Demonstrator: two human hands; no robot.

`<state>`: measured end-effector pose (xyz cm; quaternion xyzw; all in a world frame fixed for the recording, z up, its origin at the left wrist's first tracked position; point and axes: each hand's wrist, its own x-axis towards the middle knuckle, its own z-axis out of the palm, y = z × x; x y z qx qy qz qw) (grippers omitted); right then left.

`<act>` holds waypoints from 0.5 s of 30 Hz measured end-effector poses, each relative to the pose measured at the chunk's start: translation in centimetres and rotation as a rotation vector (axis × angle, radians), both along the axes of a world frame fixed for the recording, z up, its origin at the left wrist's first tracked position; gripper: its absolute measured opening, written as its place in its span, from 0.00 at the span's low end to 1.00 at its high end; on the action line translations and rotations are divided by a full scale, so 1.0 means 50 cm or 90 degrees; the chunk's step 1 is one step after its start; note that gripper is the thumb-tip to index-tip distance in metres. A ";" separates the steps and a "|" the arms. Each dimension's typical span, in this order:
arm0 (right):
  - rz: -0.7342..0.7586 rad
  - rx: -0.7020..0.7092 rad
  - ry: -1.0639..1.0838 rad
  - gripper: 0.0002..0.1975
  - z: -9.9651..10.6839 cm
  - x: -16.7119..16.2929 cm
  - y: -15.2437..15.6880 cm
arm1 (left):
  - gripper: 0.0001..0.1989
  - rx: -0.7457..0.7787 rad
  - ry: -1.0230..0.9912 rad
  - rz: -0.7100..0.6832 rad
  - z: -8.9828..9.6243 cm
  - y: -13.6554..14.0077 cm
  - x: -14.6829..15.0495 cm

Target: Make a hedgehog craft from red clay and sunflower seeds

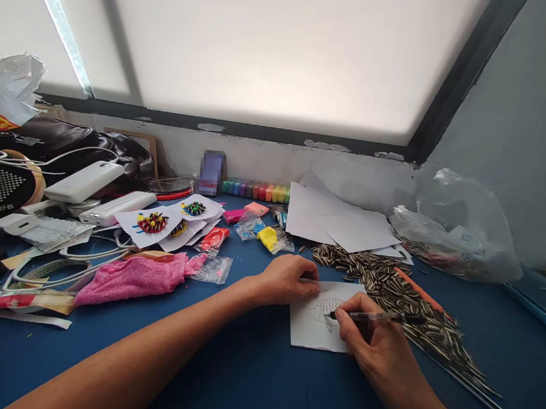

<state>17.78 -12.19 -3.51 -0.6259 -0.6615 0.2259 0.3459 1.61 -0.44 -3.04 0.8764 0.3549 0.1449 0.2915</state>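
A small white sheet of paper (305, 332) lies on the blue table, with a line drawing on it that has a finely marked rounded body and a leg-like part. My left hand (289, 277) is closed, its curled fingers holding down the sheet's upper left corner; the fingertips are partly hidden. Wrapped round a black pen (363, 315) with a clear barrel, my right hand (378, 346) rests on the sheet's right side. The pen's tip meets the drawing. Just beyond the right hand spreads a heap of striped sunflower seeds (380, 277).
Blank white sheets (337, 218) lie behind the seeds, beside a clear plastic bag (462, 230). An orange strip (419, 291) rests on the seeds. Decorated cards (152, 224), a pink cloth (132, 279), clay packets (267, 237), a power bank (118, 208) and cables crowd the left.
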 end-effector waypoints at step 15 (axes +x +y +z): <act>-0.058 0.041 -0.007 0.12 -0.002 0.008 -0.001 | 0.08 0.000 0.009 -0.001 0.006 -0.005 0.001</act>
